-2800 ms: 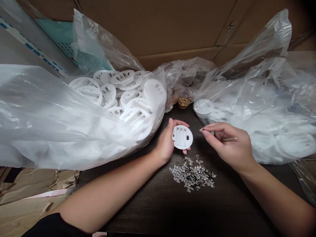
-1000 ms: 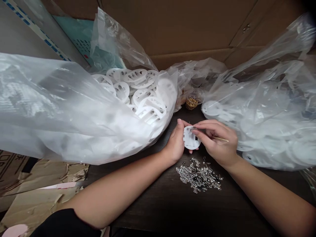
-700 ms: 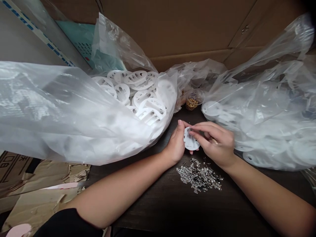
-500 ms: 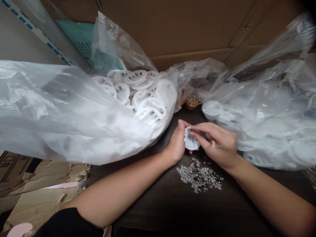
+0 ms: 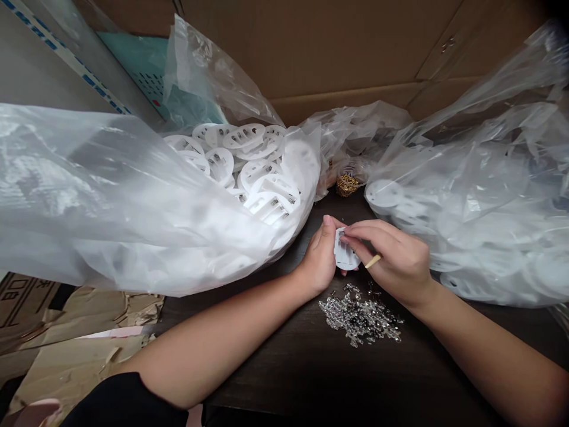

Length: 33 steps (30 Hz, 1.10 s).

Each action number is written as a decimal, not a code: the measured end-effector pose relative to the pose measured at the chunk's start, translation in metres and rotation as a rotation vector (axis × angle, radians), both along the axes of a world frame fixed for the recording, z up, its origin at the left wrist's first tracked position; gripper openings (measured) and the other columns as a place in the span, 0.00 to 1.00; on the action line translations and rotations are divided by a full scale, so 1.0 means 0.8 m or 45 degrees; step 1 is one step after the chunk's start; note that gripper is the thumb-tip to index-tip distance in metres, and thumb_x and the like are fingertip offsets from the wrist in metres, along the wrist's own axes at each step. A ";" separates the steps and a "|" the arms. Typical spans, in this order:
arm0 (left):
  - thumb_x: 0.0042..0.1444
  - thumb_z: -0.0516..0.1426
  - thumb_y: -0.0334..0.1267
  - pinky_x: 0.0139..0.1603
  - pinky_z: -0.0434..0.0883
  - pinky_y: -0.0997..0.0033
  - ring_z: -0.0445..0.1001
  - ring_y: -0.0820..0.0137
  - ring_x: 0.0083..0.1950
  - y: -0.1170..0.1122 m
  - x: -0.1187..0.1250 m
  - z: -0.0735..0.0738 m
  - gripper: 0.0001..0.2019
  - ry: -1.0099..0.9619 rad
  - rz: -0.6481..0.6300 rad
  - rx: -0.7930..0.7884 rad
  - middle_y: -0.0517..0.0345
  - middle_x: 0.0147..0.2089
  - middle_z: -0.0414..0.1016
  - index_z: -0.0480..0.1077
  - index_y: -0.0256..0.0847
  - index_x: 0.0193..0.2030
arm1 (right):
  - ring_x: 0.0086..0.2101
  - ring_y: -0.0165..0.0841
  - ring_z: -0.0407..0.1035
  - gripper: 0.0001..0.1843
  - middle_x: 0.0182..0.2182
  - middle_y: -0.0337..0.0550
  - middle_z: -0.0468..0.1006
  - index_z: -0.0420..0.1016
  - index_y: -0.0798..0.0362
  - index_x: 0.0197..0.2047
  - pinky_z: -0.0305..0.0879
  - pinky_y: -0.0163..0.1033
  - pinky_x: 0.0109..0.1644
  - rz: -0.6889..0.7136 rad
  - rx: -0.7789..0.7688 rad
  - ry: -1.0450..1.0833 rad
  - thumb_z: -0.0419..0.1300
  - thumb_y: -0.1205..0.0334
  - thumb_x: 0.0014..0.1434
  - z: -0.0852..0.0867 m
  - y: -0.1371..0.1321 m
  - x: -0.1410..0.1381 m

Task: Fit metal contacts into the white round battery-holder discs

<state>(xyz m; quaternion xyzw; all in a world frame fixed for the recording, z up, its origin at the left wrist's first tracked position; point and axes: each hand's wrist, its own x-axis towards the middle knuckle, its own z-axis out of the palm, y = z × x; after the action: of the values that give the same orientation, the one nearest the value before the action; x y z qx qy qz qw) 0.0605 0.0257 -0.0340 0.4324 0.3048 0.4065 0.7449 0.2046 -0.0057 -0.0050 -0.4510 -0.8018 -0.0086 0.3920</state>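
Observation:
My left hand grips a white round plastic battery holder by its edge, with the slotted face turned up. My right hand presses its fingertips against the holder's upper edge, where a tiny metal piece shows. A thin wooden stick pokes out from between my right fingers. Just below both hands, a heap of silver chains with small crosses lies on the dark table.
Clear plastic bags hold several white discs at left and right. Between them sits a small bag of gold clips. Cardboard walls stand behind, and torn brown cardboard lies at lower left.
My right hand has closed in from the side onto the holder's edge. The wooden stick has swung round within my right fingers. The holder has stayed in my left hand.

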 end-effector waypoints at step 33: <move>0.65 0.38 0.70 0.14 0.64 0.74 0.70 0.70 0.17 0.002 -0.001 0.002 0.31 -0.048 -0.085 -0.139 0.62 0.22 0.69 0.61 0.42 0.38 | 0.32 0.26 0.72 0.07 0.38 0.42 0.79 0.82 0.53 0.43 0.69 0.33 0.33 0.122 -0.266 0.246 0.65 0.70 0.63 0.010 0.011 0.006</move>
<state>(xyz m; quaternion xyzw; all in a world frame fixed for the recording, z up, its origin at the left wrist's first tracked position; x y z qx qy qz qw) 0.0596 0.0273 -0.0321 0.3934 0.2979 0.3724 0.7860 0.2094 0.0032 0.0031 -0.4493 -0.7775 0.1368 0.4182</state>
